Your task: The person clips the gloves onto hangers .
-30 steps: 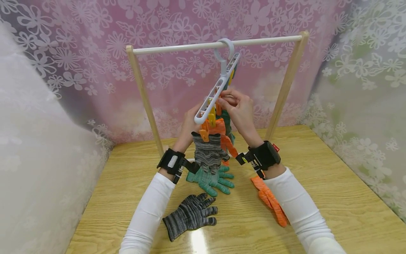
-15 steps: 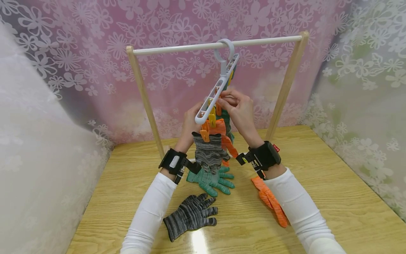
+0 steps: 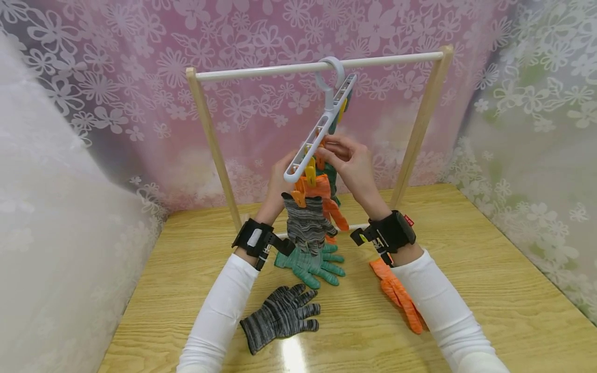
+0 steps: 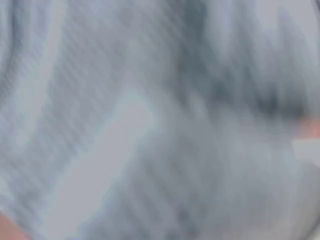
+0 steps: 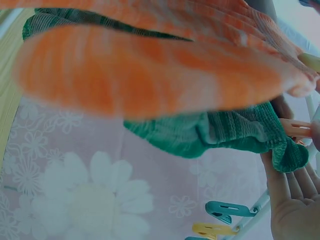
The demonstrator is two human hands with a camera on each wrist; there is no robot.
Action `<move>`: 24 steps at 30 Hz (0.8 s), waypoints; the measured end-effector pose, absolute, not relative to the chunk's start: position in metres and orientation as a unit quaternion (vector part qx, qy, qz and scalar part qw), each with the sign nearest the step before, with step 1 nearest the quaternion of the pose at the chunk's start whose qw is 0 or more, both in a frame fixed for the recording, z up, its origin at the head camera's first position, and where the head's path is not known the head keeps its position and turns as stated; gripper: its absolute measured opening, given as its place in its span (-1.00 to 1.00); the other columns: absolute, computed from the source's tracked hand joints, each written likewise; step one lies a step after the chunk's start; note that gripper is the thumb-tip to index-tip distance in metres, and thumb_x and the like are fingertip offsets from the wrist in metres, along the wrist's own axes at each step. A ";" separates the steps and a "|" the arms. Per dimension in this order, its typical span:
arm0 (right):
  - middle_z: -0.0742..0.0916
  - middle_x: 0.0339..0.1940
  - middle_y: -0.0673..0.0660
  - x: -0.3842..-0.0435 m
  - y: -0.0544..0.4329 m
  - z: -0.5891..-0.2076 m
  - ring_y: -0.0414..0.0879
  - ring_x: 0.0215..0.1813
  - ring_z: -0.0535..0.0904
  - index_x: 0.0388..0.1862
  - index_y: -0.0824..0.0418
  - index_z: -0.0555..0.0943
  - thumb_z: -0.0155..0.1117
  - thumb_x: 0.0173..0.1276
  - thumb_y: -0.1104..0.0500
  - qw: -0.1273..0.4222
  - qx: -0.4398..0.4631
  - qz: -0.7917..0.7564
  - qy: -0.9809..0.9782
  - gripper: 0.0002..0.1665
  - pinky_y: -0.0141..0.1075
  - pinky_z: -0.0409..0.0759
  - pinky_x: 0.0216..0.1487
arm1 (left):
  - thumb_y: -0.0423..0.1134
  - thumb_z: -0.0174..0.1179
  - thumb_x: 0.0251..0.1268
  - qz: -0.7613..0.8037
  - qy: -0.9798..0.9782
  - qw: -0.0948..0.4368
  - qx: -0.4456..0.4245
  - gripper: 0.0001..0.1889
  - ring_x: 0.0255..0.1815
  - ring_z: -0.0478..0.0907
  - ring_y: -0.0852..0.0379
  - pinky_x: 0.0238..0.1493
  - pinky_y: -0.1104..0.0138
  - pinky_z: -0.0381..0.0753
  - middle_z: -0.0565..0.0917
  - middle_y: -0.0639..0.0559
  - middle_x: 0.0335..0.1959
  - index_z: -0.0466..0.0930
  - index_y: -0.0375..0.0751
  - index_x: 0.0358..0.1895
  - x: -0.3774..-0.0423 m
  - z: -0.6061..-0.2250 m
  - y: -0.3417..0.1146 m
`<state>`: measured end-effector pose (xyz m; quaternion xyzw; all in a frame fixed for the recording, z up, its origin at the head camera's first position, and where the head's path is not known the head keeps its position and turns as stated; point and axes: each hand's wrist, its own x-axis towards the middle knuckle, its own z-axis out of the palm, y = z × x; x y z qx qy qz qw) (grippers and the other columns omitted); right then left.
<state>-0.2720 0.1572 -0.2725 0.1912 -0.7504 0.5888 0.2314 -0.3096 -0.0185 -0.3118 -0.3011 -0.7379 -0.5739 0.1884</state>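
A pale grey clip hanger (image 3: pixel 310 147) hangs from the rack's rod. My right hand (image 3: pixel 354 163) pinches an orange clothespin (image 3: pixel 321 158) under the hanger, at the cuff of a green glove (image 5: pixel 235 127). My left hand (image 3: pixel 278 176) reaches in from the left; its fingers are mostly hidden behind the hanger and gloves. In the right wrist view a fingertip (image 5: pixel 283 107) shows at the green cuff. Nearer me hang an orange glove (image 3: pixel 332 207) under a yellow clothespin (image 3: pixel 310 173) and a grey striped glove (image 3: pixel 305 223) under another orange clothespin (image 3: pixel 298 198).
On the table (image 3: pixel 186 290) lie a green glove (image 3: pixel 310 267), a dark grey striped glove (image 3: pixel 281 317) and an orange glove (image 3: pixel 398 295). The wooden rack post (image 3: pixel 422 124) stands right. Teal (image 5: pixel 230 208) and yellow (image 5: pixel 212 229) clothespins hang at the hanger's far end.
The hanger has turned slightly, its far end to the right and its near end to the left, and the hanging gloves have shifted a little with it. Both hands stay at about the same place.
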 end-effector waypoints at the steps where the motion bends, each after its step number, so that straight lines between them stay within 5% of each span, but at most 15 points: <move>1: 0.77 0.06 0.29 -0.272 0.158 -0.274 -0.12 0.03 0.74 0.26 0.27 0.64 0.39 0.42 0.21 0.231 0.192 0.589 -0.750 -0.54 -0.25 0.67 0.14 | -0.51 0.08 0.46 -0.572 -0.739 0.187 -0.304 -0.81 -0.49 0.22 0.05 -0.33 0.29 0.18 0.43 -0.22 -0.49 0.59 -0.43 0.03 -0.310 -0.312 -0.019; 12: 0.76 0.07 0.29 -0.274 0.159 -0.278 0.01 0.08 0.73 0.34 0.24 0.59 0.37 0.44 0.21 0.229 0.202 0.584 -0.752 -0.49 -0.25 0.64 0.21 | -0.52 0.12 0.38 -0.602 -0.713 0.162 -0.320 -0.62 -0.31 0.41 -0.17 -0.22 0.30 0.33 0.58 -0.45 -0.23 0.51 -0.52 0.24 -0.314 -0.318 -0.025; 16: 0.76 0.09 0.28 -0.274 0.160 -0.281 0.00 0.08 0.73 0.36 0.20 0.58 0.36 0.44 0.20 0.219 0.200 0.583 -0.757 -0.48 -0.29 0.66 0.16 | -0.56 0.15 0.33 -0.611 -0.713 0.150 -0.308 -0.56 -0.21 0.44 -0.06 -0.15 0.29 0.33 0.60 -0.43 0.00 0.48 -0.51 0.28 -0.313 -0.322 -0.032; 21: 0.75 0.11 0.24 -0.270 0.164 -0.288 0.02 0.03 0.73 0.36 0.17 0.57 0.33 0.47 0.17 0.196 0.203 0.584 -0.761 -0.50 -0.21 0.73 -0.02 | -0.53 0.10 0.37 -0.637 -0.703 0.133 -0.287 -0.71 -0.51 0.22 0.21 -0.35 0.34 0.20 0.46 -0.14 -0.47 0.53 -0.56 0.12 -0.312 -0.327 -0.041; 24: 0.75 0.11 0.26 -0.269 0.166 -0.293 0.05 0.02 0.73 0.36 0.18 0.57 0.31 0.49 0.17 0.190 0.211 0.583 -0.761 -0.51 -0.08 0.73 -0.02 | -0.53 0.11 0.35 -0.622 -0.721 0.132 -0.275 -0.75 -0.49 0.21 0.15 -0.32 0.31 0.22 0.41 -0.06 -0.48 0.54 -0.54 0.05 -0.312 -0.330 -0.047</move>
